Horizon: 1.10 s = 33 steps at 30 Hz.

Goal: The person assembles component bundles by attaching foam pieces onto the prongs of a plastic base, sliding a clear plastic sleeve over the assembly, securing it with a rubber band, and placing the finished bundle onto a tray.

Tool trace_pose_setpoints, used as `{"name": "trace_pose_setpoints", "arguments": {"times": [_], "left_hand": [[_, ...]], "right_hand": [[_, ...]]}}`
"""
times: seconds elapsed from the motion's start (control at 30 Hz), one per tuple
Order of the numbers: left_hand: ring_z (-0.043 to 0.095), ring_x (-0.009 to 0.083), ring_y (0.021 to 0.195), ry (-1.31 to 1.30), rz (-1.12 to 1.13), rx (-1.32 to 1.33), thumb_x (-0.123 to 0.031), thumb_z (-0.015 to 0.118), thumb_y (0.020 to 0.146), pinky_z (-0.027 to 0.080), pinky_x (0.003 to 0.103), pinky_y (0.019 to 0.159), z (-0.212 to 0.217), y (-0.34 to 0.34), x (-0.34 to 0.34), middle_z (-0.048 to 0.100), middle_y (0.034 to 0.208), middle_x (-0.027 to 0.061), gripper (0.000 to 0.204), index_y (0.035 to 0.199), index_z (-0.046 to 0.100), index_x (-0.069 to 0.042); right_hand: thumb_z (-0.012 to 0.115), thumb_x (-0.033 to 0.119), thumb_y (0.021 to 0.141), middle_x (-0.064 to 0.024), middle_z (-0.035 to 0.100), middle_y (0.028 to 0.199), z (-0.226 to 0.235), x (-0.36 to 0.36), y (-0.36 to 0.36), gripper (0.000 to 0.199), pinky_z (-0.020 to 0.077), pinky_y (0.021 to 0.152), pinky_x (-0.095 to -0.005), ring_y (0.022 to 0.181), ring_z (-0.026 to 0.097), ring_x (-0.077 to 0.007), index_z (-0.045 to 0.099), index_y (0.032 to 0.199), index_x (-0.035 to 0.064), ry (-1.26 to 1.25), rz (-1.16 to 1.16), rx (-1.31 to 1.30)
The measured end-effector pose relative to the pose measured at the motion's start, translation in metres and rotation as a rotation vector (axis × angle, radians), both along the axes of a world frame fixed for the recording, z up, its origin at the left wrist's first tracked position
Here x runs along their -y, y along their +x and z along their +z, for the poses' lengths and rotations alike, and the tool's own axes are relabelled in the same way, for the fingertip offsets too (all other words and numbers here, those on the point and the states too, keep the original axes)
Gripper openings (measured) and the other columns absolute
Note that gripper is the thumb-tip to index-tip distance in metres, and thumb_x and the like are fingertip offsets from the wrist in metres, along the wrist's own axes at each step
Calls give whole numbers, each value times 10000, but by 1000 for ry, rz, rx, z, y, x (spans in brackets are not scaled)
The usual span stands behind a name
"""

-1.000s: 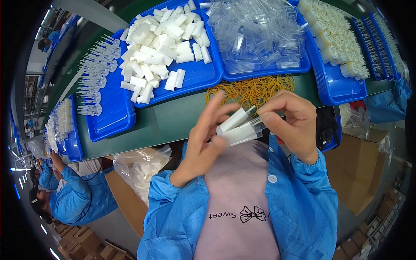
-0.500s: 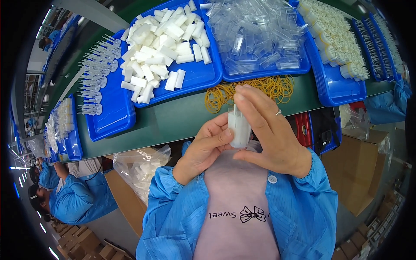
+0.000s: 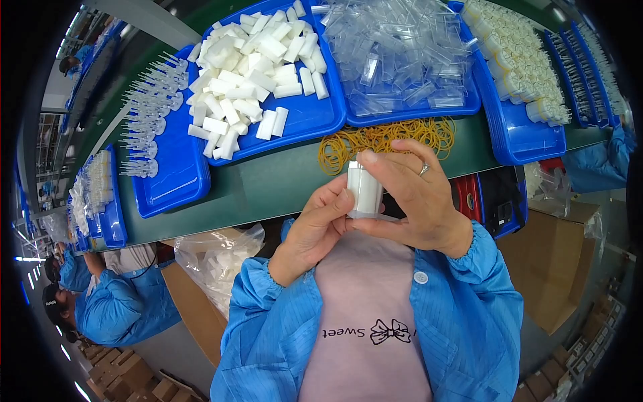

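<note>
In front of my chest both hands hold a small upright white piece (image 3: 365, 191) that has clear plastic around its lower end. My left hand (image 3: 315, 224) pinches it from the left, thumb on the near side. Fingers of my right hand (image 3: 418, 197) rest on its top, and the right thumb lies along its bottom edge. White foam-like blocks (image 3: 251, 74) are heaped in a blue tray (image 3: 311, 124) on the far left. Clear plastic sleeves (image 3: 395, 53) fill the blue tray beside it. Yellow rubber bands (image 3: 338, 151) lie just beyond my hands.
Clear stemmed parts (image 3: 144, 127) stand in a blue tray at left. Banded bundles (image 3: 512, 57) fill stacked trays at right. A plastic bag of white pieces (image 3: 218, 264) sits in a carton at lower left; another carton (image 3: 552, 261) stands right. A person (image 3: 120, 298) works at left.
My right fingers have come down onto the piece's top, and the thumb has moved under its bottom edge. The white piece now sits lower, its sides showing more plainly.
</note>
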State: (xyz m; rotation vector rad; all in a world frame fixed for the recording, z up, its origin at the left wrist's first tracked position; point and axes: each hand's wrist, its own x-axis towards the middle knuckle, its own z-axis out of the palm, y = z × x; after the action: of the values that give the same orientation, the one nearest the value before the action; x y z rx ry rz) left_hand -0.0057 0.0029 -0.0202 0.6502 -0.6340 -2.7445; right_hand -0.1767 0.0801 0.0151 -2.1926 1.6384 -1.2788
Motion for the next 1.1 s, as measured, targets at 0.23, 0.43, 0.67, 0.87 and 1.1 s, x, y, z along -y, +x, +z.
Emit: {"name": "trace_pose_setpoints", "arguments": {"times": [0.23,0.43,0.67,0.87,1.1], "left_hand": [[601,227,1061,-77,106,65,-270,593,920,517,341,895,-2,-1,7,558,1229,113,538,1356,392,-29],[590,238,1067,-60,215,-19,-202,487,956,502,362,897,1,1,12,545,1240,150,457,1363,373,-28],[521,202,1162,-583,378,174,-136,504,948,435,340,961,5,4,1,508,1300,146,466,1378,386,1],[499,205,1184,-862,467,132,-69,619,891,398,334,997,3,8,-2,517,1294,148,511,1353,418,15],[509,218,1176,-1048,449,127,-146,681,866,402,335,993,3,10,-2,523,1294,150,509,1307,477,8]], "right_hand": [[740,247,733,-114,592,1167,-8,31,-23,563,403,920,-414,1049,564,-297,550,1220,38,67,-108,71],[721,191,744,-19,619,1033,-35,62,-32,194,378,824,-369,917,563,-221,644,895,95,233,-550,-422],[661,110,798,-56,626,894,-14,44,-27,97,401,792,-343,795,579,-209,637,874,57,-21,-431,73],[568,41,860,-81,613,846,27,21,-25,118,437,659,-256,712,543,-137,641,941,-3,71,-139,487],[585,10,812,-69,602,816,33,16,-27,129,429,634,-241,677,523,-121,633,931,-9,170,-99,397]]}}
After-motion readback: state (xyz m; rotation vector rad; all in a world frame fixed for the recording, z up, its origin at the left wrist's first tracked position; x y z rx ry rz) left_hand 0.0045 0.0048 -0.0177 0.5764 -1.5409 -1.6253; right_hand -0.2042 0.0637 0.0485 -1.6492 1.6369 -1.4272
